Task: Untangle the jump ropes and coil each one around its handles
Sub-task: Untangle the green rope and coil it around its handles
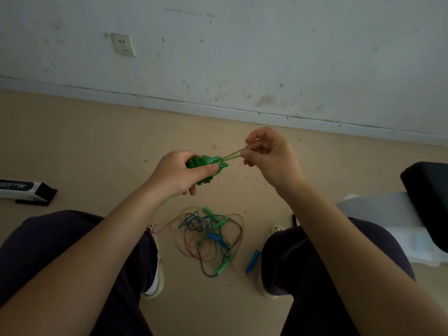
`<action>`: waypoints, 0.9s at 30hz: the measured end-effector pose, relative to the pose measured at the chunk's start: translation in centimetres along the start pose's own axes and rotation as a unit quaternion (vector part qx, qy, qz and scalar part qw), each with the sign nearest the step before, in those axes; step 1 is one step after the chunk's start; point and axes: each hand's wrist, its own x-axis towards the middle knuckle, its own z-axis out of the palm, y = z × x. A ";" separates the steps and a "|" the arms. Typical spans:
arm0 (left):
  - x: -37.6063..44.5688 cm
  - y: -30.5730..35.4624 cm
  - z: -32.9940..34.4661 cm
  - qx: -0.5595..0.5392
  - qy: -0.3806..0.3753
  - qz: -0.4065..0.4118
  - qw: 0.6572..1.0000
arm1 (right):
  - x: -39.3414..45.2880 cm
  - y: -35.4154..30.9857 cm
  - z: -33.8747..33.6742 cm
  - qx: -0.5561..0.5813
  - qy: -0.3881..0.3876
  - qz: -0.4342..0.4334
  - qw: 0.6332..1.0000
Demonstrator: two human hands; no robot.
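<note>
Seated person winding a green jump rope above a tangle on a beige floor.

The scuffed beige floor meets a marked white wall with a socket. Above the tangled jump ropes, the left hand grips the coiled green jump rope and its handles; the right hand pinches its two free strands taut. Right of the tangle lies a blue handle.
</note>
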 end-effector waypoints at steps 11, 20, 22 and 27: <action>-0.7 0.4 0.2 -0.100 -0.167 -0.042 0.980 | -0.2 0.9 1.0 0.039 -0.042 0.074 0.996; -0.7 0.1 0.9 -0.163 -0.200 -0.025 0.966 | -0.6 0.8 1.4 -0.006 -0.137 0.134 0.982; -0.7 0.2 0.9 -0.164 -0.197 -0.017 0.967 | -0.6 0.8 1.3 0.003 -0.132 0.110 0.985; -0.5 0.2 1.0 -0.161 -0.166 0.015 0.973 | -0.6 0.7 1.2 0.026 -0.111 0.077 0.990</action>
